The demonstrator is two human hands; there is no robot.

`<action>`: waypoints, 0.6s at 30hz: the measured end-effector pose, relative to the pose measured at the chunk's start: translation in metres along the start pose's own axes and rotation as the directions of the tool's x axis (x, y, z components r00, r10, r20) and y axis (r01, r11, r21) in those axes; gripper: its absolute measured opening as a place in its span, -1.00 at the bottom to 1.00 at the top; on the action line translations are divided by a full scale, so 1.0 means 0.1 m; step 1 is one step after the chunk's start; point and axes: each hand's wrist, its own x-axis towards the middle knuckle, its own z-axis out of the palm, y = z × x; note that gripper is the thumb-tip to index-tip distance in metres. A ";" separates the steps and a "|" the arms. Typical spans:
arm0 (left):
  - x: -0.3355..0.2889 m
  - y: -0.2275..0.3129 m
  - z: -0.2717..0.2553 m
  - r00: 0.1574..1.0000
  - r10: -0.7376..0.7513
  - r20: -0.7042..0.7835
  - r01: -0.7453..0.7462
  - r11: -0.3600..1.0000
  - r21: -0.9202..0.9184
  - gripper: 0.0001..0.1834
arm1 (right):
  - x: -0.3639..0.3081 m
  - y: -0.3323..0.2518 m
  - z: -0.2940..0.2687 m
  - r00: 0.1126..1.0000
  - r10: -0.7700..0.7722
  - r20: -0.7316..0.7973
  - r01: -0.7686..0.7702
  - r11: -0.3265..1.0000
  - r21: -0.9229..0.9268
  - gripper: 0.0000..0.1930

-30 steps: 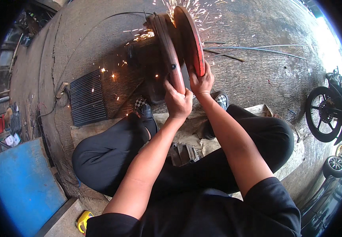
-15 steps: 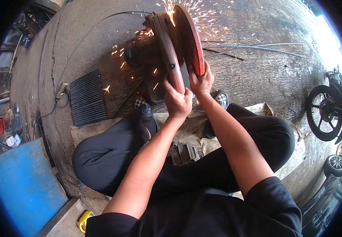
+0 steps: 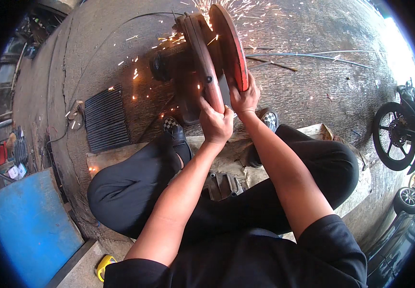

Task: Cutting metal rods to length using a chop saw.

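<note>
A chop saw (image 3: 162,66) stands on the floor in front of me, throwing orange sparks from its far side. My left hand (image 3: 216,124) is wrapped around the near end of its worn reddish handle (image 3: 201,57). Just to the right, my right hand (image 3: 246,100) grips the near edge of the red blade guard (image 3: 241,72). Its fingers are partly hidden behind that guard. The point where the blade cuts is hidden behind the saw and the sparks.
Beside the saw lies a ribbed dark grate (image 3: 106,117). Thin rods (image 3: 322,56) extend to the right. Between my legs is a metal part (image 3: 222,186). A blue panel (image 3: 30,225) and yellow tape measure (image 3: 104,267) are at left; a motorcycle wheel (image 3: 393,137) is at right.
Sparks keep flying in a different scatter, with some landing farther left, near the grate and my left knee. Both hands keep their grip and have hardly moved.
</note>
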 end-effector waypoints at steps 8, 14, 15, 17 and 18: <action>-0.01 -0.01 -0.01 1.000 0.001 0.029 -0.001 1.000 0.009 -0.23 | -0.01 -0.01 -0.01 1.000 -0.006 -0.018 0.007 1.000 0.025 -0.44; 0.00 -0.03 0.01 0.999 0.033 0.010 -0.033 0.997 0.068 -0.22 | -0.01 0.02 -0.01 1.000 -0.007 -0.001 0.007 0.999 0.032 -0.40; 0.01 -0.04 0.01 1.000 0.027 0.011 -0.027 0.998 0.062 -0.22 | -0.01 0.03 -0.01 1.000 -0.014 0.011 0.013 0.999 0.040 -0.39; 0.01 -0.06 0.01 0.998 0.067 0.011 -0.068 0.996 0.052 -0.21 | 0.00 0.03 -0.01 1.000 -0.015 0.008 0.014 0.999 0.039 -0.39; 0.01 -0.06 0.01 0.998 0.067 0.007 -0.067 0.996 0.052 -0.21 | 0.00 0.03 -0.01 1.000 -0.016 0.005 0.016 0.999 0.038 -0.39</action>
